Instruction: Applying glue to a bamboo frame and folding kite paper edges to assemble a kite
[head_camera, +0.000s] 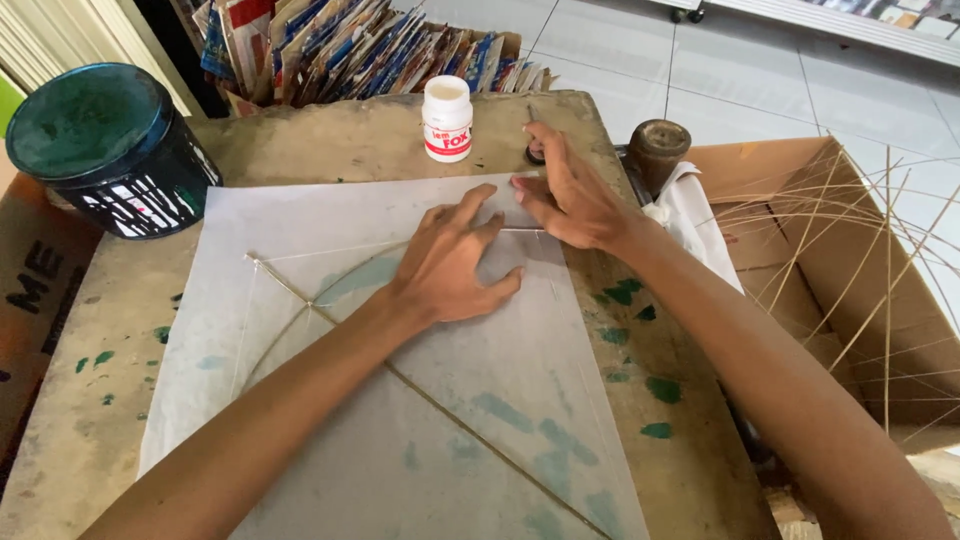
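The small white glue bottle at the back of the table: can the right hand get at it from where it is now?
Probably yes. The right hand presses the edge of the thin paper sheet, and the glue bottle stands upright just beyond it on the table, with only bare tabletop between them.

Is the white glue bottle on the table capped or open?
Capped: the glue bottle stands upright with its white lid on top.

Paper sheet (400, 420): white, teal smudges. Glue bottle (447, 118): white, red band. Tub (110, 150): black, green lid. Table (640, 400): tan, green-spotted.
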